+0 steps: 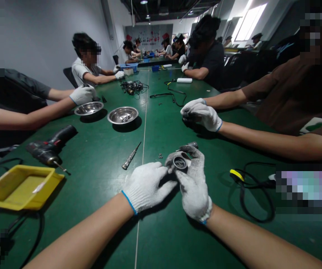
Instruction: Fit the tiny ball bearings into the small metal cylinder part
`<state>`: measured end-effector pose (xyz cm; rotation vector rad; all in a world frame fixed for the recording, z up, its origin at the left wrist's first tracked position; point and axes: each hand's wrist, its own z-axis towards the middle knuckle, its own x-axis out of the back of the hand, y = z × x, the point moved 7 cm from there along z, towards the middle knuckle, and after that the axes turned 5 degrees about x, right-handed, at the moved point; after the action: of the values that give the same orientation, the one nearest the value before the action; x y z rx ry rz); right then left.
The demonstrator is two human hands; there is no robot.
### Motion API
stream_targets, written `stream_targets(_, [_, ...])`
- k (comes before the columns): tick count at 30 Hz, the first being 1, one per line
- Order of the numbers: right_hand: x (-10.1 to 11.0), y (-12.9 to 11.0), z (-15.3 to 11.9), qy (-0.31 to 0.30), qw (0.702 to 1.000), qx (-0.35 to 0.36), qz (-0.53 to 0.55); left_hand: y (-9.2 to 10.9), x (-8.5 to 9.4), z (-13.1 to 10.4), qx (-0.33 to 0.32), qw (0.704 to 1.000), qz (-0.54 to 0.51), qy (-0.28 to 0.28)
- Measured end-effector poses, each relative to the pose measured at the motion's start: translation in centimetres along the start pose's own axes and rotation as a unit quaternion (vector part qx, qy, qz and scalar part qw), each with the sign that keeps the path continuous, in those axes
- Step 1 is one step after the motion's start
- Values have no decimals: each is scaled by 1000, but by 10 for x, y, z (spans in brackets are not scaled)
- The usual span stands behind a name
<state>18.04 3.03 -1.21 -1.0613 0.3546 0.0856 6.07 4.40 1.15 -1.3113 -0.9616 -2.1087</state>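
Note:
Both my hands wear white knit gloves with blue cuffs, and they meet over the green table. My right hand [195,183] grips a small dark round part [180,163] with a raised ring-like rim, its thumb below and its fingers curled over the top. From the left, my left hand [149,184] reaches to the same part, fingertips closed at its edge; the glove hides some of the contact. Several tiny nuts or washers [160,155] lie just beyond my left fingers. A slim screwdriver [131,156] rests left of them.
A cordless drill [51,145] and a yellow tray [18,201] lie at left. Two steel bowls [111,119] stand farther off; one contains small metal pieces. A black cable [243,198] loops at right. Co-workers' gloved hands [201,114] work across the table.

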Motion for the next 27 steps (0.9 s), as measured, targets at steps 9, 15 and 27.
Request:
stream_targets(9, [-7,-2,2,-9,999,46,-20,-16,-4,5,75,989,-120,-38])
stream_targets(15, [-4,0,10,26,999,16,-36,-16,3,7,110,981,-157,-28])
stream_targets(27, [17,21,30,134,986,-85,-51,-18,-2,8,123,986,-108,-44])
